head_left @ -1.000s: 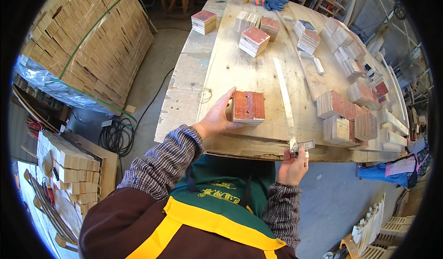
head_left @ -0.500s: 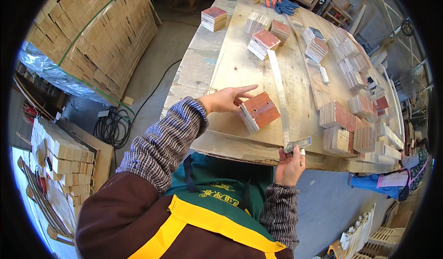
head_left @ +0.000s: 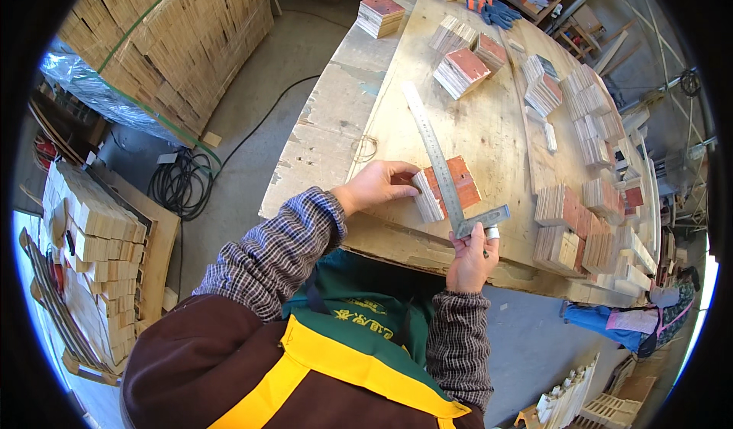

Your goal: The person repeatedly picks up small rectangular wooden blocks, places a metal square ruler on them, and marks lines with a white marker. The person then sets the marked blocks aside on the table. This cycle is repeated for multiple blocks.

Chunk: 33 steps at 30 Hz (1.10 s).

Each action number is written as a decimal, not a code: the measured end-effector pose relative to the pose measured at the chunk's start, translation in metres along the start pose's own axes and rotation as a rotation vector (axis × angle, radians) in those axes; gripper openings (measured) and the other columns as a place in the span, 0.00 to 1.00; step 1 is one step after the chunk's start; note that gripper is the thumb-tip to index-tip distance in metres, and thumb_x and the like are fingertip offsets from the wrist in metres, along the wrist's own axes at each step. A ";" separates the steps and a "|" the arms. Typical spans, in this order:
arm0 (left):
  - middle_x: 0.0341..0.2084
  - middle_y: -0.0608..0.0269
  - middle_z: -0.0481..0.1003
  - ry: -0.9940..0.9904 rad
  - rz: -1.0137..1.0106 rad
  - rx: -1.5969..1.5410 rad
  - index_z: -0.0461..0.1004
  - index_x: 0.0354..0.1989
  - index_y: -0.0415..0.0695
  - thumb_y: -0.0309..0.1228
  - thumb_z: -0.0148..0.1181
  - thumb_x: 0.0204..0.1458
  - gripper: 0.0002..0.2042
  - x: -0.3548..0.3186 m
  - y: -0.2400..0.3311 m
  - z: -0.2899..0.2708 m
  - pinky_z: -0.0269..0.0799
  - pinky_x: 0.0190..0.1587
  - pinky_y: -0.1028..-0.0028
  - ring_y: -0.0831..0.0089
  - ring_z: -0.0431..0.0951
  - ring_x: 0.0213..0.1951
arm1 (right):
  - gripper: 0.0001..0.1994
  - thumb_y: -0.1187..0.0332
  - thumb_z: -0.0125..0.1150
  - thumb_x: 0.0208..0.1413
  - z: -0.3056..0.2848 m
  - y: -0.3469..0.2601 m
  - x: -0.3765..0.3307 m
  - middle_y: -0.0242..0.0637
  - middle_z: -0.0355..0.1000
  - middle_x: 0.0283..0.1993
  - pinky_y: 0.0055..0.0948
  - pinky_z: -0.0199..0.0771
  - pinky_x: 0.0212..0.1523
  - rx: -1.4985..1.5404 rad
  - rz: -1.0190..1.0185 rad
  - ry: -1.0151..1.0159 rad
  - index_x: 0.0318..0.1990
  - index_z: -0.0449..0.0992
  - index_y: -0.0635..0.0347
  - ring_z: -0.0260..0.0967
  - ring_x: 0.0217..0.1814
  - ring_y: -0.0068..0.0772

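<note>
A reddish-topped plywood block (head_left: 464,181) sits near the front edge of the worktable, its layered side facing left. My left hand (head_left: 378,187) has its thumb and fingers closed at the block's left corner. In my right hand (head_left: 471,265) is a metal try square (head_left: 432,148), gripped at its stock. The square's long graduated blade lies across the top of the block and points away to the far left. A small white-ended item (head_left: 491,233) shows beside my right fingers; its kind is hard to make out.
The wooden worktable (head_left: 317,135) carries several stacked plywood blocks (head_left: 561,207) on the right and more blocks (head_left: 461,72) farther back. Blue-orange gloves (head_left: 495,12) lie at its far end. Left are a wrapped wood stack (head_left: 172,47) and coiled cable (head_left: 181,184). Another person (head_left: 622,326) is at right.
The square's blade has swung left, from beside the block to across its top. My left fingers have gone from spread to closed on the block's corner.
</note>
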<state>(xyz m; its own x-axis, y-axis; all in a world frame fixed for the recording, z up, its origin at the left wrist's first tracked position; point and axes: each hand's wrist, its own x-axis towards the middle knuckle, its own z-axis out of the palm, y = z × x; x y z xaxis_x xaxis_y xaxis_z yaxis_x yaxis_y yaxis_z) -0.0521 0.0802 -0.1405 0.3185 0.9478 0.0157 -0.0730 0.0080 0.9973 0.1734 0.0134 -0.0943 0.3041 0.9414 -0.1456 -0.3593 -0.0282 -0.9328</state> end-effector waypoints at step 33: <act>0.50 0.60 0.76 0.091 0.009 -0.297 0.70 0.56 0.36 0.26 0.73 0.47 0.27 0.009 -0.001 0.027 0.71 0.56 0.71 0.73 0.75 0.51 | 0.14 0.69 0.55 0.66 0.019 -0.002 -0.004 0.35 0.75 0.37 0.27 0.79 0.32 -0.084 0.029 -0.031 0.54 0.66 0.65 0.71 0.31 0.21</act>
<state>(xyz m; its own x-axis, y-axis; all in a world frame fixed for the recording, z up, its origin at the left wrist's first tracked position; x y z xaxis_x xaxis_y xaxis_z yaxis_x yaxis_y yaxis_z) -0.0239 0.0798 -0.1390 0.2319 0.9727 0.0043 -0.3525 0.0799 0.9324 0.1565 0.0159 -0.0860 0.2666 0.9498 -0.1634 -0.2915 -0.0821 -0.9530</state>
